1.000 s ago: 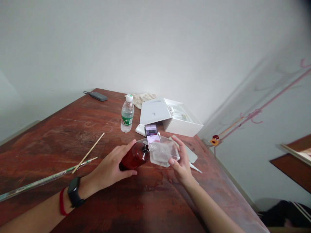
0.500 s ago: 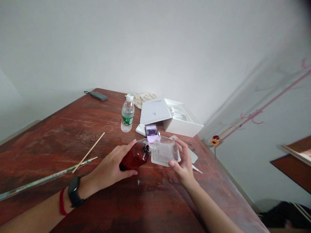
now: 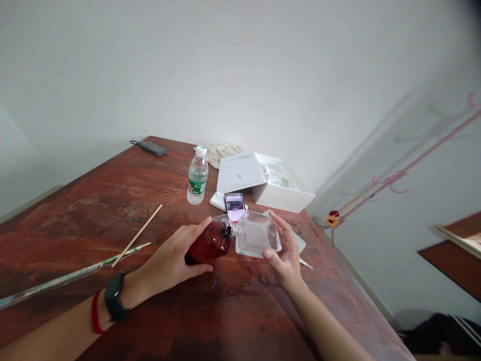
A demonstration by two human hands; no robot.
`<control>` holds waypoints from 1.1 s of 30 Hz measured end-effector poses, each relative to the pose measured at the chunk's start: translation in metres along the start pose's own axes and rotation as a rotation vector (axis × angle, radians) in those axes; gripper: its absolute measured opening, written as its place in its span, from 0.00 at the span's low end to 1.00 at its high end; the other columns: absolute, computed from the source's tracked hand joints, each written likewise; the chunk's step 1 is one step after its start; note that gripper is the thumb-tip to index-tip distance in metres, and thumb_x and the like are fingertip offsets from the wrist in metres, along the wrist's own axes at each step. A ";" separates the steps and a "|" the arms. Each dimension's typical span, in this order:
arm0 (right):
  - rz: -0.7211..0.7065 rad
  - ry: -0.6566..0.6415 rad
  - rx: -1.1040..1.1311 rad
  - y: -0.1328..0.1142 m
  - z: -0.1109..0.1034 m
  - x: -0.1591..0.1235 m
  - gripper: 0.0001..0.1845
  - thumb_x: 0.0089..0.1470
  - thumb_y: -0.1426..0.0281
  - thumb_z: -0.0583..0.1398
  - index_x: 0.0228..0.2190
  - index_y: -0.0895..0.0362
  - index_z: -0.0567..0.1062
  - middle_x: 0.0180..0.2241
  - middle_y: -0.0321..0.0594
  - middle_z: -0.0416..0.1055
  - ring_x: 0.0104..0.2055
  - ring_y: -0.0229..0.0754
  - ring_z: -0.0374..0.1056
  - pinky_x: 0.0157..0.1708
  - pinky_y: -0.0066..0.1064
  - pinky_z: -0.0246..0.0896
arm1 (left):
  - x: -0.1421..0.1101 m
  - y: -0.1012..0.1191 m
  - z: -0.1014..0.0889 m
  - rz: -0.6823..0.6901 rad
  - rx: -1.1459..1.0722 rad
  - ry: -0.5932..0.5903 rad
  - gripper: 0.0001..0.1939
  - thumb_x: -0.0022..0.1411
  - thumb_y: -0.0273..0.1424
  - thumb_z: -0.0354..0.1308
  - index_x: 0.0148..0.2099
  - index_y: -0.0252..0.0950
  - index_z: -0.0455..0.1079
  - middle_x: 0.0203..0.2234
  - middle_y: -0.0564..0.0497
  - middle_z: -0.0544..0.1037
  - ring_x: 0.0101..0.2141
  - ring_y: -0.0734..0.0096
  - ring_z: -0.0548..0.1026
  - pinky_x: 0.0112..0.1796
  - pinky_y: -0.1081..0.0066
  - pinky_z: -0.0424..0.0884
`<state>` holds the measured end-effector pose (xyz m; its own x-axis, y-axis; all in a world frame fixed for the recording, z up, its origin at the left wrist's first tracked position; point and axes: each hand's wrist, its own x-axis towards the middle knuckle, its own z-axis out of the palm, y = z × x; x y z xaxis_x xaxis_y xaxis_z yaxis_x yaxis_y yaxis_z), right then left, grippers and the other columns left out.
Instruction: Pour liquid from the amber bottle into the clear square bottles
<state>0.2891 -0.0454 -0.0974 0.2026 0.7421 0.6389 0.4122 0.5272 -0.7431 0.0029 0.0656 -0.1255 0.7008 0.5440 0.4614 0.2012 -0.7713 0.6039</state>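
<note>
My left hand [image 3: 180,253] wraps round a dark red-brown bottle [image 3: 214,241] that is tilted with its mouth to the right. In my right hand [image 3: 283,250] is a clear, flat-sided bottle [image 3: 257,235], also tipped over, its neck pointing left. The two mouths meet, or nearly meet, between my hands; whether they touch I cannot tell. Fine droplets or frosting cover the clear bottle's wall. Just behind the mouths lies a phone [image 3: 235,205] with a lit screen. A small wet patch [image 3: 214,284] shines on the table below.
On the wooden table [image 3: 93,210] stand a water bottle [image 3: 197,178] and an open white box [image 3: 283,198]. Chopsticks [image 3: 139,233], one in a wrapper [image 3: 71,275], lie left. A grey device [image 3: 152,148], a cloth [image 3: 218,154] and a white case [image 3: 218,200] are farther back. A pink rack [image 3: 376,190] leans right.
The clear bottle has shifted very slightly to the right along with my right hand. My left hand and the brown bottle stay nearly where they were.
</note>
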 end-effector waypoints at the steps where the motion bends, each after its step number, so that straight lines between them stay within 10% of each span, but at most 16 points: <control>1: 0.009 0.020 -0.015 0.001 -0.001 -0.001 0.41 0.57 0.48 0.73 0.65 0.49 0.72 0.57 0.51 0.81 0.55 0.60 0.80 0.50 0.48 0.79 | 0.000 0.000 0.000 0.002 0.000 0.000 0.58 0.65 0.35 0.75 0.83 0.55 0.40 0.63 0.45 0.76 0.58 0.46 0.78 0.61 0.50 0.72; 33: -0.101 0.159 -0.203 -0.010 0.008 -0.003 0.45 0.57 0.39 0.68 0.66 0.52 0.76 0.53 0.52 0.84 0.52 0.63 0.82 0.50 0.51 0.79 | 0.001 0.006 0.001 0.007 0.070 -0.038 0.57 0.64 0.35 0.76 0.82 0.51 0.44 0.63 0.41 0.76 0.61 0.43 0.77 0.61 0.46 0.74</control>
<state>0.2778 -0.0494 -0.0935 0.2817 0.6074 0.7427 0.6040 0.4892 -0.6292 0.0055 0.0612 -0.1225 0.7279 0.5263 0.4396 0.2426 -0.7972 0.5527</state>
